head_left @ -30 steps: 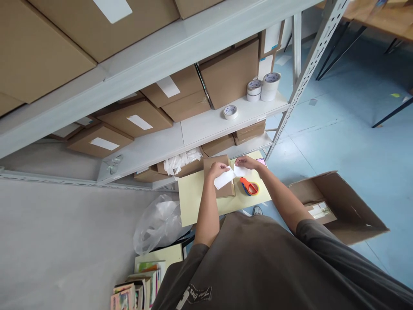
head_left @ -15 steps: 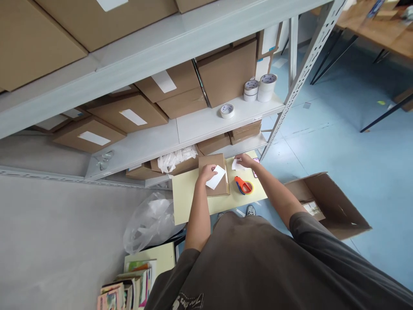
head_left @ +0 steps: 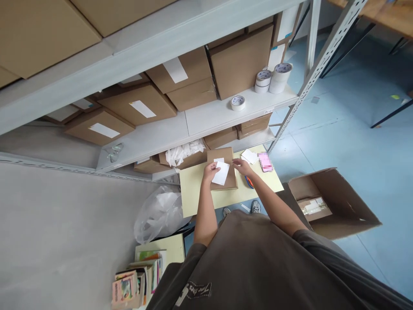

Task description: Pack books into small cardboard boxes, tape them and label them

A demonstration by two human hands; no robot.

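My left hand [head_left: 211, 171] grips a white paper [head_left: 221, 174] by its left edge, over a cardboard box [head_left: 230, 156] on the pale yellow table [head_left: 193, 185]. A second white piece [head_left: 218, 160] shows on the box behind that paper. My right hand [head_left: 241, 166] is near the box's right edge with fingers bent together; whether it pinches anything is too small to tell. White papers [head_left: 249, 156] lie just beyond it, beside a pink item [head_left: 265, 162]. An orange and blue tape dispenser [head_left: 249, 182] is partly hidden under my right forearm.
Metal shelving [head_left: 161, 133] with boxes and white tape rolls [head_left: 238, 103] stands ahead. An open carton [head_left: 338, 202] sits on the floor at right. Books [head_left: 138, 280] are stacked at lower left, below a clear plastic bag [head_left: 158, 215].
My right hand has come away from the loose papers toward the box, uncovering them and the pink item. My left hand still holds its paper. The view has shifted.
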